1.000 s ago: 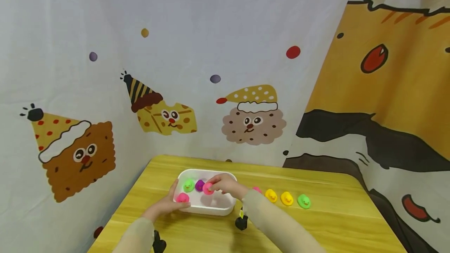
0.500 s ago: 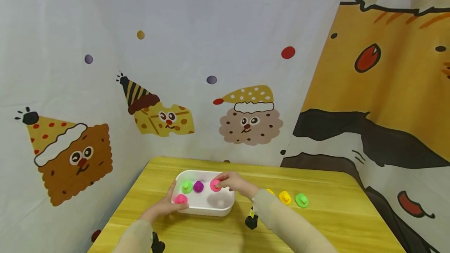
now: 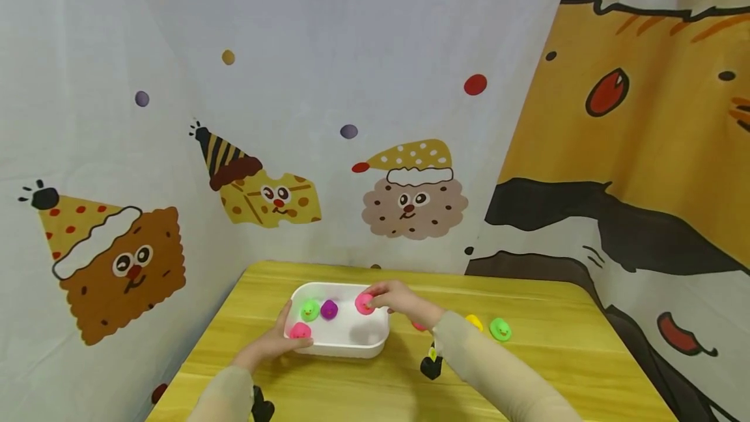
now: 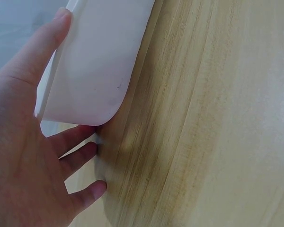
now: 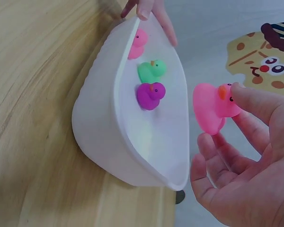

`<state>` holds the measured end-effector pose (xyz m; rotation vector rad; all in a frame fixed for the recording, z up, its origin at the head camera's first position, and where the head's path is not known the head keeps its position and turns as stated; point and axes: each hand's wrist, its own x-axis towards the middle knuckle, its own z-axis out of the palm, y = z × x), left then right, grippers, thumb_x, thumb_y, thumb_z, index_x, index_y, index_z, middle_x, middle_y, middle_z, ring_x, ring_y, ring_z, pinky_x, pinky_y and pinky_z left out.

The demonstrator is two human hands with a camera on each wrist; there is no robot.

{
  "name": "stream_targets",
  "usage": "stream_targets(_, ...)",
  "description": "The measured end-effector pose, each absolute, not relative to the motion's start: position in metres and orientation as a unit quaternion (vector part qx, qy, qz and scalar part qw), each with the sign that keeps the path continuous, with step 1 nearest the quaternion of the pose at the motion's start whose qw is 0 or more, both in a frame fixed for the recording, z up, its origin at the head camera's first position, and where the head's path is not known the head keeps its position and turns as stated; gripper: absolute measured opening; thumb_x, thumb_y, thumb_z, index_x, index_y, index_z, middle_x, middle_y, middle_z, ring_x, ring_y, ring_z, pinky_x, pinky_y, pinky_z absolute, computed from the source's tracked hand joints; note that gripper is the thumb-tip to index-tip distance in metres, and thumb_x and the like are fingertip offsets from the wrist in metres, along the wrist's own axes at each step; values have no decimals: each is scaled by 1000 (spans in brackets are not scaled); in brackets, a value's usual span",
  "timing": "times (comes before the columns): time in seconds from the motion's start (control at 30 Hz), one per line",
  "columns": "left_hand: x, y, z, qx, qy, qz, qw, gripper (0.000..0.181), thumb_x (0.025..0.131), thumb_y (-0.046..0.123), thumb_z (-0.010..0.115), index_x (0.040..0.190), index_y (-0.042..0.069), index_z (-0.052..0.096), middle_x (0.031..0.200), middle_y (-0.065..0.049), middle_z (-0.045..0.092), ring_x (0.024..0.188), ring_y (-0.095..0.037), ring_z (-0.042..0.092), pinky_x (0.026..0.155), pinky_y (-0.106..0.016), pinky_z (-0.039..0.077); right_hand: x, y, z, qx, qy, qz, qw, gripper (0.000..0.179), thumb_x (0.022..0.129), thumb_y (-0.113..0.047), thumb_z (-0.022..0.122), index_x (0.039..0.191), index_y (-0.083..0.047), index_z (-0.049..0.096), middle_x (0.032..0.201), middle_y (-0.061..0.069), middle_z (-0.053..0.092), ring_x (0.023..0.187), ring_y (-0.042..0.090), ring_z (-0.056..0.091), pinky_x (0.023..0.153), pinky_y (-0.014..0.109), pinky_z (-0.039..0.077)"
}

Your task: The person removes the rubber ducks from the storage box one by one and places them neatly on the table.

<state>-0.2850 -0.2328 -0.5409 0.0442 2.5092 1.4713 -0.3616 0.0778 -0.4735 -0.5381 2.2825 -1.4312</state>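
Note:
A white plastic box [image 3: 336, 350] stands on the table, with my left hand [image 3: 275, 342] holding its left end. In the left wrist view the thumb [image 4: 57, 30] presses the rim and the other fingers lie by the corner. My right hand [image 3: 404, 300] pinches a pink rubber duck [image 5: 210, 109] above the box's right end. Inside the box, toward the left, sit a green duck [image 3: 310, 310], a purple duck [image 3: 329, 309] and another pink duck [image 3: 301, 331]. The box's side partly hides that last one in the right wrist view.
Right of the box, a green duck [image 3: 500, 329] and a partly covered yellow duck [image 3: 474, 322] lie on the wooden table [image 3: 351, 389]. A bit of pink [image 3: 418, 326] shows behind my right forearm. A printed cloth [image 3: 328, 70] hangs behind the table.
My right hand has moved right and slightly up with the pink duck, from over the box's middle to its right end. The left hand keeps its hold on the box.

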Motion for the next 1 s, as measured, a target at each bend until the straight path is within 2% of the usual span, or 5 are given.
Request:
stream_targets(0.27,-288,-234,-546,13,854,504,127,120,81,42,76,153,9,-14,153,-36,2,135,-56,18,106,-71,13,-359,92,-464,-201,818,-506,185,28,88,-17,70,114,-8,69,109,3,67,94,19,58,73,37,48)
stream_targets(0.47,-288,-234,-541,-3,854,503,136,118,82,39,76,153,8,-13,154,-35,4,135,-55,19,105,-72,15,-358,105,-459,-194,823,-503,179,31,88,-19,70,116,-7,68,110,4,67,96,19,60,72,34,48)
stream_targets(0.63,-290,-236,-544,0,858,494,137,120,81,43,76,153,10,-13,154,-35,4,136,-55,18,106,-71,14,-356,117,-459,-188,821,-508,181,32,89,-18,70,118,-6,67,113,5,66,98,21,60,75,38,49)
stream_targets(0.77,-292,-239,-551,-2,851,507,135,121,79,45,77,154,15,-12,157,-30,2,138,-51,16,108,-69,11,-354,127,-459,-183,820,-510,181,33,89,-20,69,119,-7,67,116,6,65,102,22,59,80,43,49)
stream_targets(1.0,-291,-239,-550,-2,853,505,135,119,80,45,76,154,14,-12,156,-31,2,137,-53,15,106,-71,11,-351,139,-461,-178,821,-511,183,34,90,-22,70,120,-7,67,118,7,64,102,22,60,86,50,49)
